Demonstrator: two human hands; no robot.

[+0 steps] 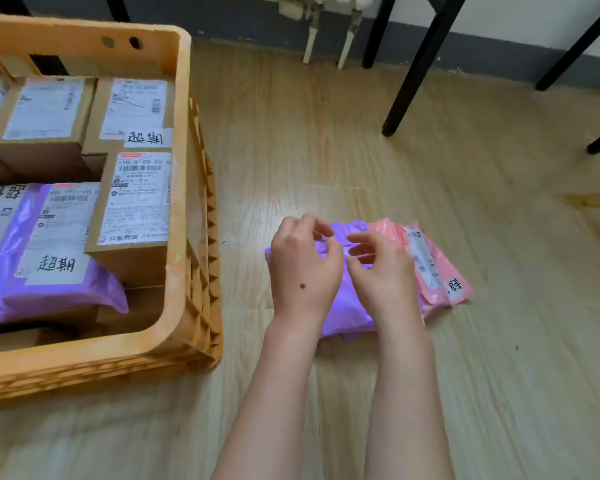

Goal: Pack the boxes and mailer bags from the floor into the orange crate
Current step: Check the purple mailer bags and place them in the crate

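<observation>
Two bare forearms reach forward. The left hand and right hand curl their fingers over a glossy purple mailer bag on the wood floor; I cannot tell if they pinch it. A pink mailer bag with a white label lies against its right side. Both run lengthwise away from the camera, far ends leaning left. At far left, the orange crate holds packed purple mailers and labelled cardboard boxes.

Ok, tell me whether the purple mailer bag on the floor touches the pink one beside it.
Touching. The head view shows the pink mailer bag meeting the purple mailer bag at their far ends, no floor between.
</observation>
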